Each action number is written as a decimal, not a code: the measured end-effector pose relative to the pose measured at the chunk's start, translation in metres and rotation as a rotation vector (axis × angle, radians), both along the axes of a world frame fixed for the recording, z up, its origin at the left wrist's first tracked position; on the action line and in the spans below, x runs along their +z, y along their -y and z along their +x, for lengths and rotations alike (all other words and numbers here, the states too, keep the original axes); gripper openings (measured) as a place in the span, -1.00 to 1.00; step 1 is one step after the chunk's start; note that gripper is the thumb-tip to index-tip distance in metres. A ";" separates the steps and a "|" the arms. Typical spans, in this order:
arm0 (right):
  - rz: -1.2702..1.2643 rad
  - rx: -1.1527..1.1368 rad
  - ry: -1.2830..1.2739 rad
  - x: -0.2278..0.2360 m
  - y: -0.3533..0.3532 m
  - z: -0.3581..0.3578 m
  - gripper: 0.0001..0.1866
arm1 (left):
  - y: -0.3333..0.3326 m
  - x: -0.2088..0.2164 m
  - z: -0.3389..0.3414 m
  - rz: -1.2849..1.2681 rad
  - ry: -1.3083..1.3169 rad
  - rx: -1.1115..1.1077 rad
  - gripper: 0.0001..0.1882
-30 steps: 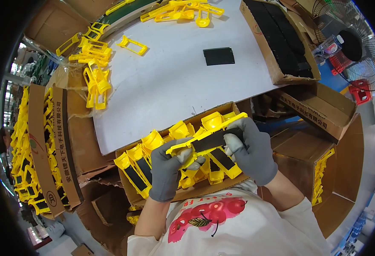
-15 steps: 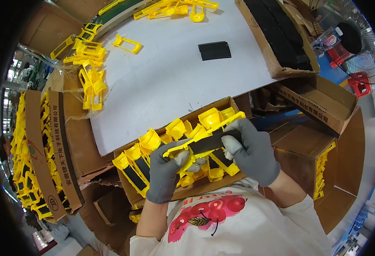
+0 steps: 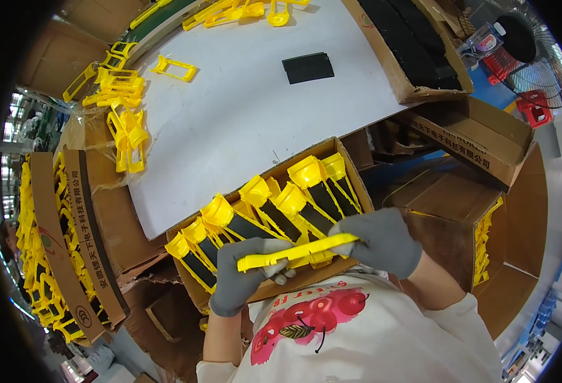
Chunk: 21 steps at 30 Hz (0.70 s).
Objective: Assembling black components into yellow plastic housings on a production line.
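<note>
Both my hands wear grey gloves and hold one yellow plastic frame point(image 3: 300, 251) edge-on, low over the front side of a cardboard box. My left hand point(image 3: 246, 268) is closed around its left end, with fingers curled beneath. At the right end my right hand point(image 3: 380, 241) grips it, thumb side along the frame's edge. Whether a black panel sits in the held frame is hidden at this angle. Inside the open box point(image 3: 351, 167) stand several yellow frames with black panels point(image 3: 280, 220), leaning in a row with their rounded ends up.
A white table point(image 3: 217, 134) carries a black rectangular panel point(image 3: 308, 67), a loose yellow frame point(image 3: 174, 68) and a pile of frames point(image 3: 128, 134). A box of black panels point(image 3: 415, 51) stands far right. More cartons point(image 3: 472, 143) lie at right, and a full one point(image 3: 57, 242) at left.
The held frame has been tipped from showing its black panel to edge-on, and lowered toward me. More of the box's row now shows. The view has shifted slightly.
</note>
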State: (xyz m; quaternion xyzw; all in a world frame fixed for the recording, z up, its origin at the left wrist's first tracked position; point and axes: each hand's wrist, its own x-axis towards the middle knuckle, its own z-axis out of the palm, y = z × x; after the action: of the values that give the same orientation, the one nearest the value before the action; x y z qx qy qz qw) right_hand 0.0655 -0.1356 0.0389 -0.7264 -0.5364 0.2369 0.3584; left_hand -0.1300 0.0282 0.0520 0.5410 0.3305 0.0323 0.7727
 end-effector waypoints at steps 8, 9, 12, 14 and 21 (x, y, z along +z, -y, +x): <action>-0.226 -0.111 0.131 -0.009 0.025 -0.022 -0.79 | 0.004 0.003 0.014 0.072 -0.151 -0.014 -0.68; -0.112 -0.135 0.138 -0.010 0.023 -0.020 -0.80 | 0.000 -0.003 0.014 0.206 -0.069 -0.033 -0.61; 0.083 -0.185 0.224 -0.014 0.013 -0.016 -0.83 | -0.021 -0.023 0.023 0.569 0.107 0.271 -0.38; -0.028 -0.152 0.349 -0.020 0.007 -0.024 -0.68 | -0.035 -0.038 0.022 1.178 -0.135 0.121 -0.38; -0.103 -0.046 0.560 -0.034 0.000 -0.034 -0.38 | -0.016 -0.068 0.026 1.455 -0.204 -0.283 -0.41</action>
State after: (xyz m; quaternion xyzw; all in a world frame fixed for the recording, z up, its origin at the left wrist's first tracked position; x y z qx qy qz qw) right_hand 0.0318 -0.1356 0.0047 -0.7928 -0.5851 0.0459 0.1644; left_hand -0.1043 0.0443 -0.0157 0.9532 0.2230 0.0927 0.1818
